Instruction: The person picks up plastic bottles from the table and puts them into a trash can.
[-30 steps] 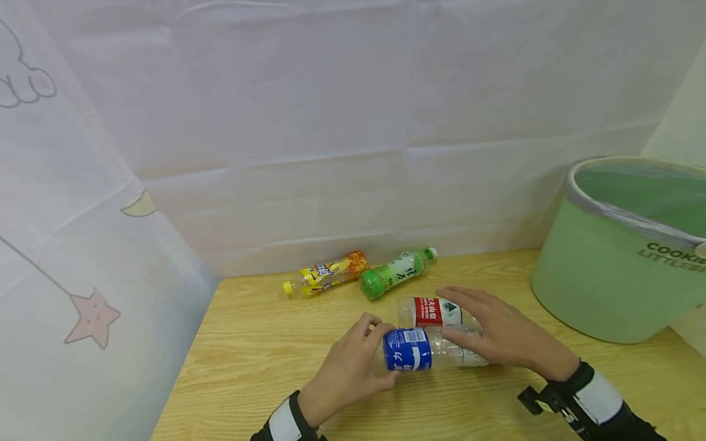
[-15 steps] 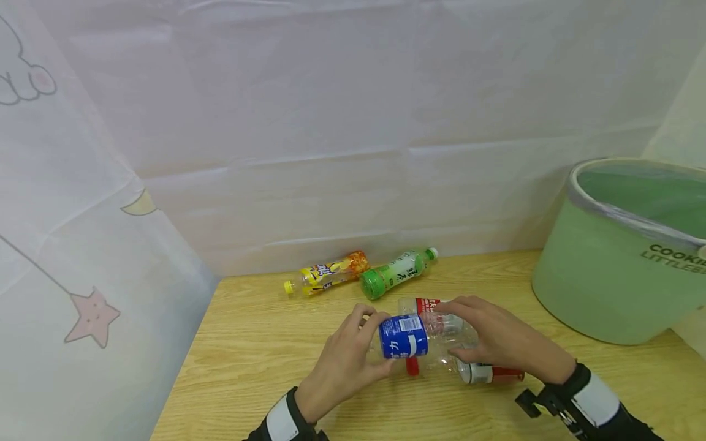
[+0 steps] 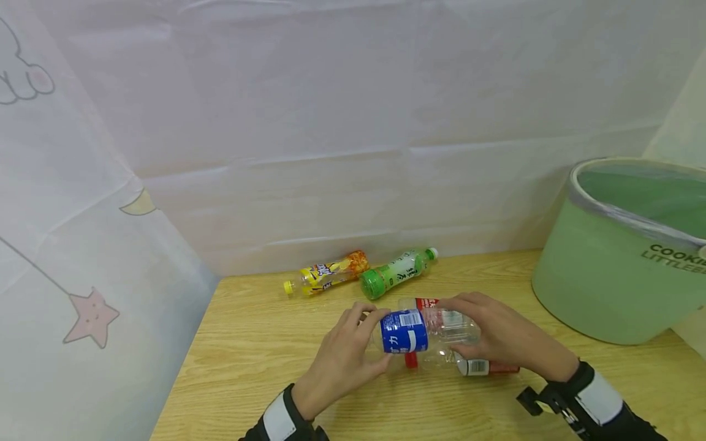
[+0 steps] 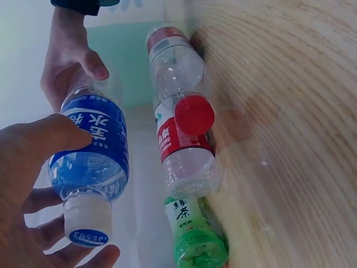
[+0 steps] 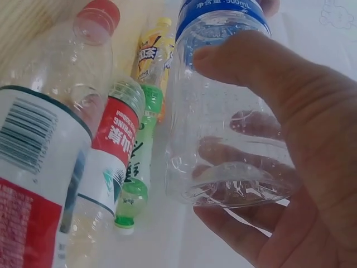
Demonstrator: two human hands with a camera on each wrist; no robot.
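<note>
Both hands hold a clear bottle with a blue label [image 3: 405,331] [image 4: 92,167] [image 5: 223,111] sideways just above the wooden table [image 3: 248,361]. My left hand [image 3: 353,349] [image 4: 33,184] grips its white-capped neck end. My right hand [image 3: 491,337] [image 5: 290,167] wraps round its base end. Under it a clear bottle with a red cap and red label [image 3: 474,366] [image 4: 184,78] [image 5: 50,139] lies on the table. Another red-labelled bottle [image 3: 427,303] [image 4: 184,151] [image 5: 111,162] lies just behind, partly hidden.
A green tea bottle [image 3: 394,272] [image 4: 195,234] and a yellow-orange drink bottle [image 3: 328,272] [image 5: 150,56] lie near the back drape. A pale green bin [image 3: 618,257] with a liner stands at the right. White cloth walls close off the left and back.
The blue-labelled bottle has been lifted off the table by both hands. The red-capped bottle beneath it has come into view.
</note>
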